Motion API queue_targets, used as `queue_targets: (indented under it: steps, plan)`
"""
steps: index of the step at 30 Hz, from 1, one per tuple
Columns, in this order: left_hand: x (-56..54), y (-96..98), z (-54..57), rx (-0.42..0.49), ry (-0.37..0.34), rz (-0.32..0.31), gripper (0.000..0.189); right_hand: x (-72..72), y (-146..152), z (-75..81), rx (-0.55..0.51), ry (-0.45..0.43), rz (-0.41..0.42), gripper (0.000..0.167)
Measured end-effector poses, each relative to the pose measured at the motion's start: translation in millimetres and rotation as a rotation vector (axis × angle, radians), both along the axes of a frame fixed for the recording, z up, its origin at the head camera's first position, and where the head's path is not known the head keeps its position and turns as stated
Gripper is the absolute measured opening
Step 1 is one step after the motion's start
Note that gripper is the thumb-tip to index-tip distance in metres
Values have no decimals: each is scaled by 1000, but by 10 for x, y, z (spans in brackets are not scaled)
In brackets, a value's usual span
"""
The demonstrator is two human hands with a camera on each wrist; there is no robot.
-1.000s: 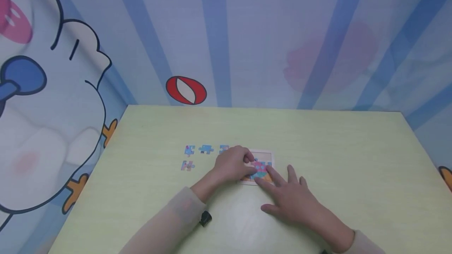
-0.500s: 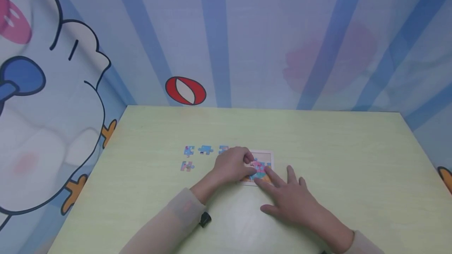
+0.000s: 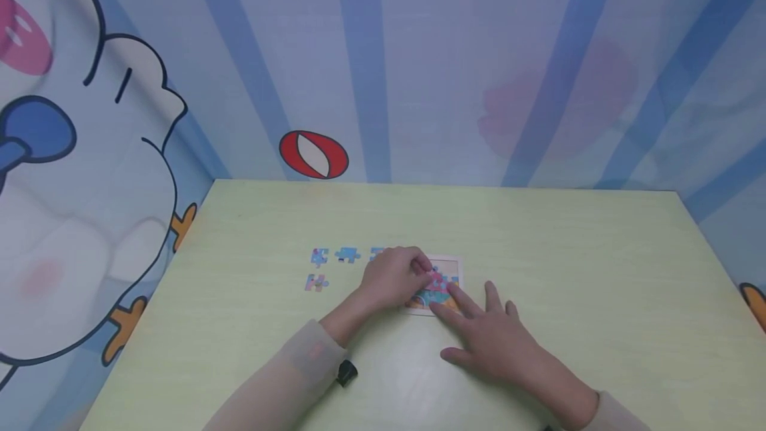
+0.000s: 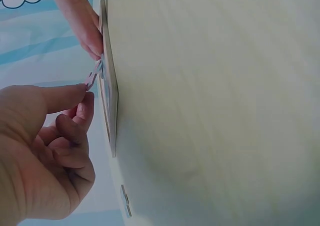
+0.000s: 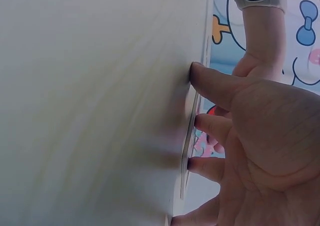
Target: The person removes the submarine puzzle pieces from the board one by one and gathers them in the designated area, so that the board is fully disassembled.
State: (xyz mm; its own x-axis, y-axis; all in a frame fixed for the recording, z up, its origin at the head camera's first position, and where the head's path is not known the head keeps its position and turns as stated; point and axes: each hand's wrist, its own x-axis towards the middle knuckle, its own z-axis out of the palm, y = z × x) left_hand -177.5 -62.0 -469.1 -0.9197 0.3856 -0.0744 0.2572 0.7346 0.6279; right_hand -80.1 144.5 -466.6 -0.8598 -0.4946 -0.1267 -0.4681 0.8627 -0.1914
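Note:
A small framed jigsaw puzzle [image 3: 445,257] lies on the table, partly filled with pink, blue and orange pieces. My left hand [image 3: 389,278] is over its left side, thumb and index finger pinching a puzzle piece [image 4: 92,78]. In the left wrist view that piece is tilted, its far end right at the puzzle's surface. My right hand [image 3: 497,338] has its fingers spread, with the index and middle fingertips on the lower right of the puzzle. The right thumb is off to the near side of the frame. My left hand hides the puzzle's left part.
Loose puzzle pieces lie left of the frame: one with a pink spot [image 3: 320,257], a blue one [image 3: 348,255], one partly behind my left hand [image 3: 376,253], and a pinkish one [image 3: 316,283] nearer. A printed cloth wall [image 3: 419,85] stands behind the table [image 3: 568,238].
My left thumb and fingertips have shifted slightly away from me, uncovering more of the puzzle's lower left. Pink pieces near the left fingertips have shifted. The right hand stays in place.

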Motion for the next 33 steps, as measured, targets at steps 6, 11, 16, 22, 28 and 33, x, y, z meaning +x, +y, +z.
queue_targets:
  steps: [6,11,16,22,28,33]
  plan:
    - [25,-62,46,45,-1,37,10,-15,5,-12,15,7,-2,69]
    - [71,-207,118,70,-15,80,13,-21,4,-17,10,5,-10,69]
    - [90,-428,145,83,-14,117,14,-19,0,-20,8,3,-13,69]
    - [100,-735,157,86,1,179,12,-3,-11,-14,-2,-5,-12,70]
    - [102,-1019,136,31,-19,244,15,4,-6,-19,-10,-6,-14,70]
    - [100,-1209,105,-8,-62,276,14,-7,3,-30,-6,2,-11,69]
